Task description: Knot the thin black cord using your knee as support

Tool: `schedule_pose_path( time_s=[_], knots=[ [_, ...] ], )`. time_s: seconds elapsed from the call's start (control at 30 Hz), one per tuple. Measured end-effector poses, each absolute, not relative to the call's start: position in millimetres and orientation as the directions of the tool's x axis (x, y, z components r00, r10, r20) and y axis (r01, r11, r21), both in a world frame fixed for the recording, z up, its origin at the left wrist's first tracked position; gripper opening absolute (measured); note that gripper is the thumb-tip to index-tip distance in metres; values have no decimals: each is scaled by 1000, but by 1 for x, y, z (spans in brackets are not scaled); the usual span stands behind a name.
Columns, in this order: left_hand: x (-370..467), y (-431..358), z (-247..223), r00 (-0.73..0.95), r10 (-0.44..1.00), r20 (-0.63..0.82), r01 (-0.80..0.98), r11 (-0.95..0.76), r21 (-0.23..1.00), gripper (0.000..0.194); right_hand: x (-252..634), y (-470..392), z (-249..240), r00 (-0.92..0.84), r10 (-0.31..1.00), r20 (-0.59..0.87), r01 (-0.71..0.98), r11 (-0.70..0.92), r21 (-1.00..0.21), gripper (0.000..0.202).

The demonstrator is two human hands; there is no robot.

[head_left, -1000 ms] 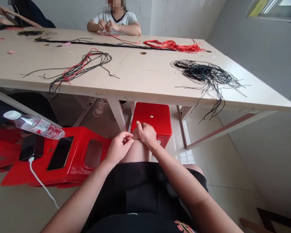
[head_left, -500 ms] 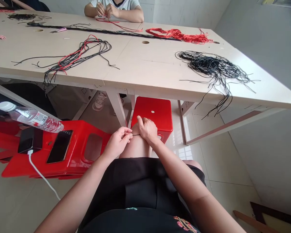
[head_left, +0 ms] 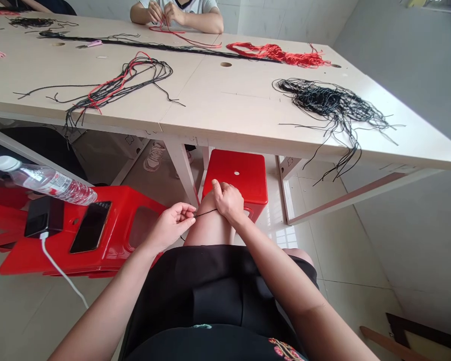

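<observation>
Cord [head_left: 206,213], thin black, stretched taut over knee btwn both hands. Left hand [head_left: 172,224] pinching one end w/ thumb and forefinger; right hand [head_left: 229,200] closed on other end, resting on knee. Red stool [head_left: 236,176] just beyond knee, under bench [head_left: 210,113]; black cord pile [head_left: 330,108] up top, well apart. Risk, as judged: could slip from left pinch if pulled harder, grip being fingertip only; slack then, possibly dropped to floor.

Both hands, left hand [head_left: 171,225] & right hand [head_left: 229,200], pinch black cord [head_left: 206,213] over knee.
</observation>
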State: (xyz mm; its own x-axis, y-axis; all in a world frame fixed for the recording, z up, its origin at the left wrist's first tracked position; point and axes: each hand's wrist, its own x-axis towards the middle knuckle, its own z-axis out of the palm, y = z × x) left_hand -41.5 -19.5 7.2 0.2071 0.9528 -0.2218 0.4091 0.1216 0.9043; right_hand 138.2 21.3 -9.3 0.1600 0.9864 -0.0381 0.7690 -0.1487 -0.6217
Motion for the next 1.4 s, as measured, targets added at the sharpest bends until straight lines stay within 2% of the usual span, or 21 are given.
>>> schedule_pose_path(
  time_s=[0.3, 0.83, 1.1, 1.2, 1.27, 1.3, 1.37, 1.4],
  knots=[
    [-44, -19, 4, 201, 945, -258, 372, 170, 912, 20, 137, 21, -9, 164, 986, -33, 767, -148, -624, 61],
    [-39, -24, -9, 257, 927, -272, 381, 161, 910, 29, 136, 20, -8, 165, 986, -23, 776, -144, -615, 61],
    [-38, -27, -1, 249, 936, -247, 444, 116, 888, 28, 136, 21, -9, 164, 986, -29, 777, -147, -612, 62],
    [-36, -29, -3, 247, 939, -241, 527, 78, 846, 31, 136, 21, -8, 161, 986, -38, 775, -150, -614, 62],
    [-37, -31, 5, 175, 972, -155, 615, 15, 788, 40, 135, 20, -8, 156, 987, -41, 777, -148, -611, 62],
    [-38, -31, 14, 130, 990, -56, 656, -43, 753, 46, 135, 20, -7, 154, 987, -40, 780, -146, -608, 62],
    [-41, -32, 41, 61, 971, 231, 706, -206, 677, 58, 135, 20, -7, 149, 988, -42, 786, -145, -601, 62],
    [-43, -32, 56, 34, 916, 400, 707, -304, 638, 64, 134, 20, -7, 147, 988, -47, 788, -146, -598, 63]
  ],
)
